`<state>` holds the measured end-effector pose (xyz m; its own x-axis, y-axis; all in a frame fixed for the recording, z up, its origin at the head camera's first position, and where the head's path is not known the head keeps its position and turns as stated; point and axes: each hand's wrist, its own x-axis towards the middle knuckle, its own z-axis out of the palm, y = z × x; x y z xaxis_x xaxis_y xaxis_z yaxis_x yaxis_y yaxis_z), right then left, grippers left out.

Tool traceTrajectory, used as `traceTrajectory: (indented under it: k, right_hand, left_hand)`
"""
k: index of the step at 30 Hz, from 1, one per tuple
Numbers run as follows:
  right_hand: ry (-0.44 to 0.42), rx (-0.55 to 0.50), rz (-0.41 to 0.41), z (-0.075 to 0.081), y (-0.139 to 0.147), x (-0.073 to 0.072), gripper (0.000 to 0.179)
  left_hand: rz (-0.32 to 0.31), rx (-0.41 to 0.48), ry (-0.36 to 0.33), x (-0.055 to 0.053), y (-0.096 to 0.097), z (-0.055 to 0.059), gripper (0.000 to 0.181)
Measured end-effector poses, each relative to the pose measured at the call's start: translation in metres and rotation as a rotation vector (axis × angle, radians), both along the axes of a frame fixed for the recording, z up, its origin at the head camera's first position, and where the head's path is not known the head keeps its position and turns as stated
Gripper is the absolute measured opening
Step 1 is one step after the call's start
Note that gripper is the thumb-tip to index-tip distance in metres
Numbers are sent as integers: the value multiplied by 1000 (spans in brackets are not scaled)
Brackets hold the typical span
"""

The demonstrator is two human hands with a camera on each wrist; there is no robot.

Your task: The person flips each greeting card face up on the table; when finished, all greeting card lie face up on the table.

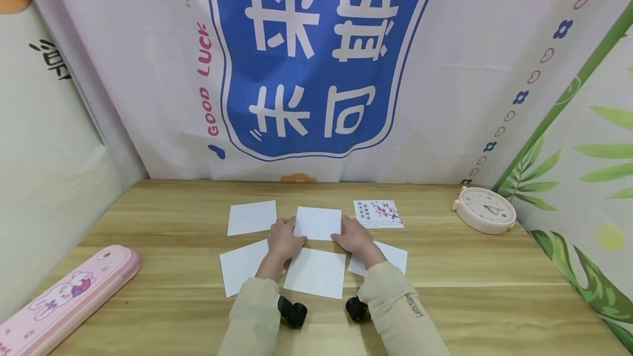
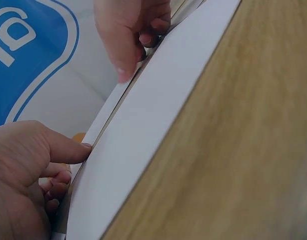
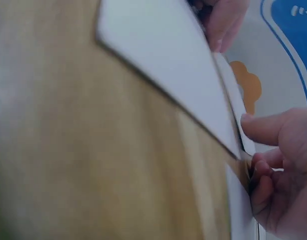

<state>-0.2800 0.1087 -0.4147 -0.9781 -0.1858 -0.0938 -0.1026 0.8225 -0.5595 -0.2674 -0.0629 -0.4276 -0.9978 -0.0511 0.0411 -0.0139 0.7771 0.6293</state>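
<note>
A blank white card (image 1: 318, 223) lies in the middle of the back row, between both hands. My left hand (image 1: 285, 239) pinches its left edge, the thumb over the near corner and the other fingers curled at the side. At the right edge, my right hand (image 1: 354, 236) pinches the same card, its thumb (image 3: 263, 129) on the near right corner. Just in front lies another white card (image 1: 316, 273). One more white card (image 1: 242, 268) sits partly under the left forearm, and the right forearm covers part of a white card (image 1: 393, 256).
At the back left is a white card (image 1: 252, 217); at the back right, a card printed with blossoms and characters (image 1: 378, 214). A pink round clock (image 1: 486, 210) stands at the table's right. A pink rabbit pencil case (image 1: 74, 298) lies left on the wooden table (image 1: 475, 301). Printed cloth (image 1: 425, 125) hangs behind.
</note>
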Motion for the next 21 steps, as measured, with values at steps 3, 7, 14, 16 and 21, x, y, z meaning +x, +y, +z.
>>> traceTrajectory:
  k: [3, 7, 14, 16, 21]
  right_hand:
    - [28, 73, 6, 0, -2, -1, 64]
    - [19, 97, -4, 0, -2, 1, 66]
    - [40, 7, -26, -2, 1, 3, 68]
    - [48, -41, -45, -4, 2, 3, 69]
    - [97, -258, -69, -4, 2, 2, 68]
  left_hand:
    - [-3, 8, -8, 0, -1, 0, 61]
    - [4, 44, -24, -1, -2, 1, 61]
    - [45, 171, 40, -3, -4, 0, 47]
    - [61, 239, 59, -4, -5, 0, 42]
    - [99, 400, 98, -5, -3, -2, 27]
